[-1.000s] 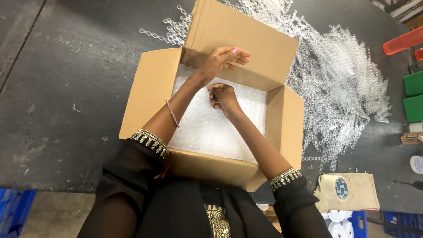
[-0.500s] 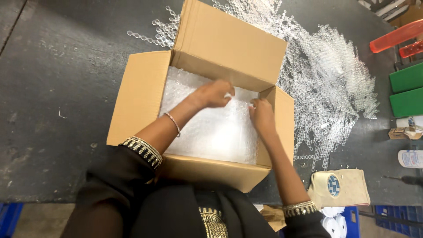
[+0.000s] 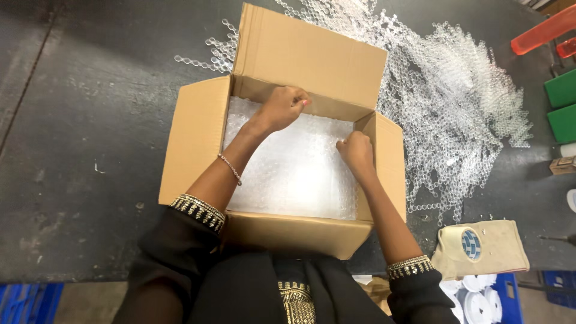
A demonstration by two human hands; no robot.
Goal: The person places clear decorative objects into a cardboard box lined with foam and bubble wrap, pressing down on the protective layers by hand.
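An open cardboard box (image 3: 191, 141) stands on a dark table, its flaps spread out. A sheet of clear bubble wrap (image 3: 294, 174) lines the inside. My left hand (image 3: 283, 107) is inside the box at the far wall, fingers closed and pressing the wrap's far edge. At the right wall, my right hand (image 3: 355, 152) is curled into a fist on the wrap's right edge. Both sleeves are black with gold-trimmed cuffs, and a thin bracelet sits on my left wrist.
A large spread of loose bubble wrap (image 3: 456, 90) lies on the table (image 3: 84, 120) behind and right of the box. A tan pouch (image 3: 480, 247) lies at the right front edge. Green bins (image 3: 563, 105) and a red object (image 3: 543, 30) stand far right. White tape rolls (image 3: 477, 300) sit below the table.
My left hand has moved up to the far wall of the box. My right hand has shifted right, to the box's right wall. The view has shifted slightly.
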